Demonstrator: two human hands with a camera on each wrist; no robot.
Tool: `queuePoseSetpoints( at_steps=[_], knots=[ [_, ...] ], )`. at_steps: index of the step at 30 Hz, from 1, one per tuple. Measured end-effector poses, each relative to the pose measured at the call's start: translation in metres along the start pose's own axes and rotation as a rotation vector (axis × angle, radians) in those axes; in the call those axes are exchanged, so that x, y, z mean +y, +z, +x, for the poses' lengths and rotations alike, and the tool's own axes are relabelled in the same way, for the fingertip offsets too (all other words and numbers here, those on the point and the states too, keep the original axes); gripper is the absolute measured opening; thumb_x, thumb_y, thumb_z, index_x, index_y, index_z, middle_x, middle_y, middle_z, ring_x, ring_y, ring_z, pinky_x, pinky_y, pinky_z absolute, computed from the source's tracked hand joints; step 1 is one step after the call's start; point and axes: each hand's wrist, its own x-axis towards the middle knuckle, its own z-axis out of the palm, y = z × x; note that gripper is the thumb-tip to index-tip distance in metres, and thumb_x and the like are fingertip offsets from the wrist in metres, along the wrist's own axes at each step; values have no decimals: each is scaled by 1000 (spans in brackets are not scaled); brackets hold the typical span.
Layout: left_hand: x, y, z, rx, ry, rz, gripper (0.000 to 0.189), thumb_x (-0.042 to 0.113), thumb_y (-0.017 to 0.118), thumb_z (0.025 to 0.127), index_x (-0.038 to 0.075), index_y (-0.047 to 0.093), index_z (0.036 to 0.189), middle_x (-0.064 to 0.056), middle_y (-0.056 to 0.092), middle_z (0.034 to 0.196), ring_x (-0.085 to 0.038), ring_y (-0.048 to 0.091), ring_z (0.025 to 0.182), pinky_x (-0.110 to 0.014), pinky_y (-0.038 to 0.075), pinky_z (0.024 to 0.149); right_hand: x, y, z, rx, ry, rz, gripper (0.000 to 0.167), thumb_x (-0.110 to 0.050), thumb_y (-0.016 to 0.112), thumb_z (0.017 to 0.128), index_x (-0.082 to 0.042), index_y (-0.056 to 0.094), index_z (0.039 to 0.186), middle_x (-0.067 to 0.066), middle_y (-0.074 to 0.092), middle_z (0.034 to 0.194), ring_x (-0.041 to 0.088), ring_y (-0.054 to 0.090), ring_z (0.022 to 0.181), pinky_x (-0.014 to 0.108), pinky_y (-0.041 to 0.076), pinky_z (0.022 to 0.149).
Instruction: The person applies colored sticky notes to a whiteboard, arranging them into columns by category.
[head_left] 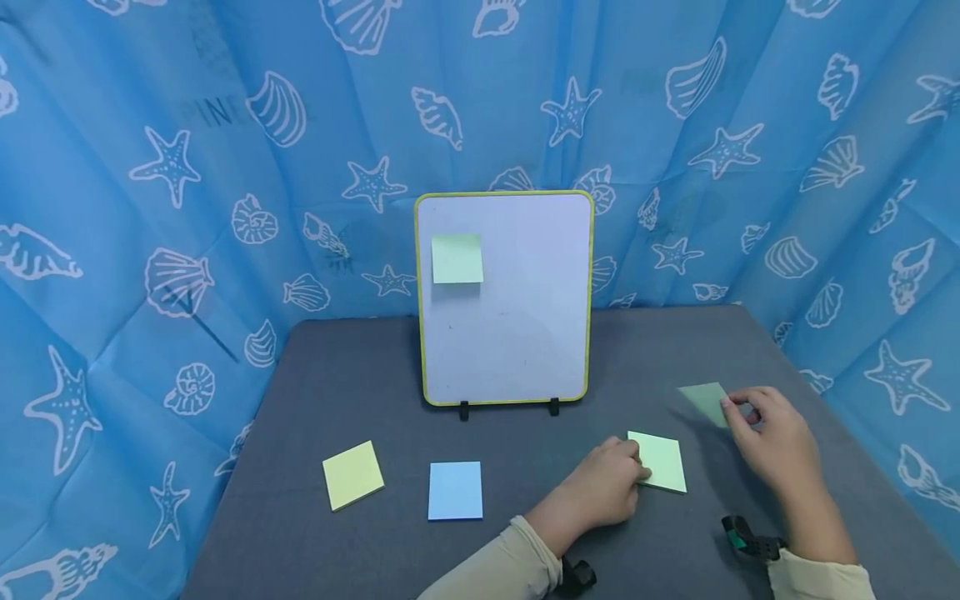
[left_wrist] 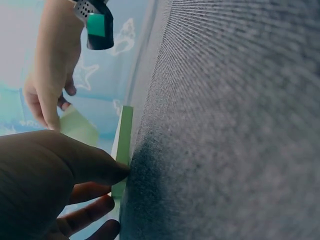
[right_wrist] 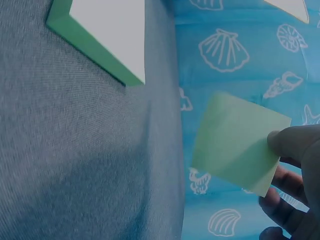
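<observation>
So I've got a loose green note (right_wrist: pixel 237 142) pinched in my right hand (head_left: pixel 776 442), thumb on the face near one edge, fingers behind. It's up off the table (head_left: pixel 360 367), right of the green pad (head_left: pixel 662 461) and apart from it. My left hand (head_left: pixel 603 483) grips that pad at its near left corner, thumb against the side.

Handling-wise, I'd guess the note weighs basically nothing and is floppy, easy to crease or tear, probably tacky along one strip. I'd hold it by an edge, lightly, off the sticky bit. The pad should be stiffer and a bit heavier but could slide, so I'd hold it by the sides.

Containers? None that I can see. The yellow pad (head_left: pixel 353 476) and blue pad (head_left: pixel 455 490) just lie on the table, and the board (head_left: pixel 517 333) carries one green square (head_left: pixel 457 258), upper left.
</observation>
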Motion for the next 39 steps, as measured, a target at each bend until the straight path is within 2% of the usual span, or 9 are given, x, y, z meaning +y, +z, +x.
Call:
queuePoseSetpoints(
  at_steps=[8, 11, 14, 18, 21, 27, 33, 36, 39],
  knots=[
    [7, -10, -6, -108, 0, 41, 30, 28, 65, 104, 31, 73, 132, 11, 64, 126, -3, 59, 106, -20, 51, 85, -12, 2, 0, 30, -41, 15, 13, -15, 72, 101, -4, 78, 104, 11, 69, 102, 17, 55, 80, 27, 40, 60],
    [3, -12, -7, -113, 11, 17, 32, 29, 65, 104, 31, 72, 136, 9, 65, 131, -6, 61, 115, -23, 53, 94, -20, 2, 2, 50, -57, 33, 11, -14, 73, 100, -5, 77, 103, 10, 69, 100, 6, 50, 78, 26, 40, 60],
    [-4, -17, -8, -109, 9, -31, 32, 32, 64, 106, 29, 72, 137, 8, 66, 134, -7, 62, 120, -23, 53, 99, -27, 4, 3, 73, -75, 64, 9, -13, 74, 99, -5, 77, 101, 9, 68, 98, 5, 48, 76, 23, 37, 61],
    [-14, -35, -11, -59, -7, -86, 32, 33, 66, 106, 25, 73, 136, 5, 67, 136, -8, 64, 121, -22, 53, 101, -36, 10, 7, 121, -120, 110, 6, -10, 75, 98, -5, 78, 100, 9, 68, 94, 10, 49, 76, 19, 35, 62],
    [-22, -49, -15, -10, -38, -111, 33, 33, 66, 106, 21, 73, 136, 2, 68, 138, -11, 65, 124, -24, 53, 103, -44, 13, 12, 145, -147, 141, 7, -8, 75, 97, -4, 78, 101, 9, 69, 92, 7, 48, 75, 18, 35, 62],
    [-46, -74, -26, 75, -144, -213, 35, 31, 66, 107, 17, 72, 138, -2, 65, 142, -16, 63, 129, -28, 53, 107, -67, 20, 25, 220, -168, 223, 7, -7, 77, 97, -1, 79, 101, 11, 70, 92, -6, 44, 73, 14, 36, 63],
    [-75, -94, -40, 205, -247, -282, 33, 27, 69, 105, 14, 73, 135, -5, 67, 138, -20, 65, 127, -30, 56, 104, -91, 35, 38, 277, -156, 343, 11, -9, 77, 98, 0, 80, 103, 13, 72, 91, -20, 46, 73, 3, 40, 66],
    [-88, -103, -48, 279, -305, -308, 32, 27, 69, 105, 13, 73, 133, -5, 66, 138, -22, 64, 128, -34, 56, 105, -104, 41, 47, 280, -163, 398, 11, -9, 76, 98, -1, 80, 104, 13, 73, 92, -21, 51, 71, -1, 43, 68],
    [-97, -112, -54, 345, -344, -346, 31, 25, 70, 105, 12, 74, 132, -6, 66, 139, -25, 63, 129, -39, 57, 105, -117, 46, 56, 282, -190, 439, 11, -9, 76, 98, -1, 80, 104, 13, 73, 93, -16, 56, 71, -1, 45, 69]
  ],
)
